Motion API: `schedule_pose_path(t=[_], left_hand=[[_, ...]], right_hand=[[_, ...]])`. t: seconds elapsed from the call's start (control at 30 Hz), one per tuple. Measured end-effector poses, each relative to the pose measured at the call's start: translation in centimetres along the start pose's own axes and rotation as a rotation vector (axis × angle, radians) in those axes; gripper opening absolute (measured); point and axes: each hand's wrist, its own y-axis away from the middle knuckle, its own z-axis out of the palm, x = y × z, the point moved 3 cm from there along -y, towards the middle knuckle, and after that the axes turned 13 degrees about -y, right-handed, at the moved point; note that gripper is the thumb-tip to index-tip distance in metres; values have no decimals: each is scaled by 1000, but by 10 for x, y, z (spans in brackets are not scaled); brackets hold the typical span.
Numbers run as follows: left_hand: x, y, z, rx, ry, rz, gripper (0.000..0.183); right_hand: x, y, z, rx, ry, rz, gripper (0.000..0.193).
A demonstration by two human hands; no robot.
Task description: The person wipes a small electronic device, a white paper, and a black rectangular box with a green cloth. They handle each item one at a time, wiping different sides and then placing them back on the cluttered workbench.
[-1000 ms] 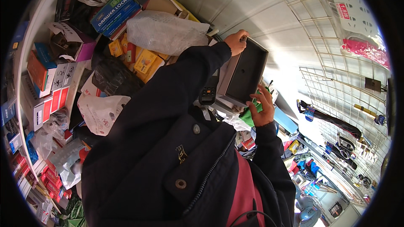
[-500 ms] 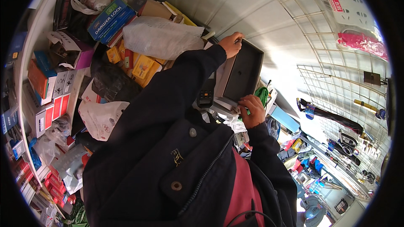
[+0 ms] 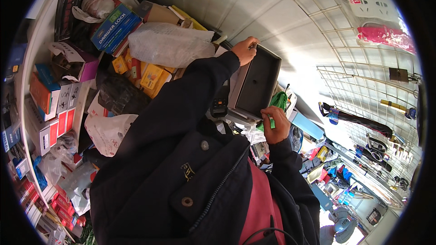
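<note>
An open, shallow box (image 3: 258, 81) with a dark inside and a grey rim is tilted up in front of me. My left hand (image 3: 245, 51) is closed on its far left corner. At the near right corner, the curled fingers of my right hand (image 3: 276, 124) pinch the rim. Something small and dark shows by the left fingertips, too small to name. Left of the box is a black handheld device (image 3: 220, 102) with an orange button, partly covered by my sleeve.
Bubble-wrapped goods (image 3: 170, 44), a blue box (image 3: 116, 28) and yellow cartons (image 3: 154, 77) crowd the left. Shelves of boxes line the far left. A wire grid (image 3: 359, 95) with hanging goods covers the right wall. A green cord bundle (image 3: 280, 101) lies beside the box.
My right hand has shifted slightly down, and its fingers now curl at the box's near right corner. The left hand keeps its hold. The whole view has shifted a little.
</note>
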Motion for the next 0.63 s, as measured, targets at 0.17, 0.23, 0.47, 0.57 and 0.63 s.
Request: schedule_pose_path(t=[0.17, 0.23, 0.47, 0.57, 0.63], left_hand=[[1, 3, 0, -11, 5, -14, 40], [-1, 3, 1, -9, 5, -8, 41], [-14, 1, 6, 62, -39, 111, 37], [-17, -1, 8, 69, -75, 113, 35], [-18, 0, 10, 70, -84, 104, 35]], right_hand=[[4, -2, 7, -165, 116, -99, 21], [9, 3, 16, -189, 157, -133, 21], [18, 12, 23, -118, 145, -64, 14], [11, 13, 19, -78, 84, -80, 14], [6, 15, 17, -72, 39, -28, 14]])
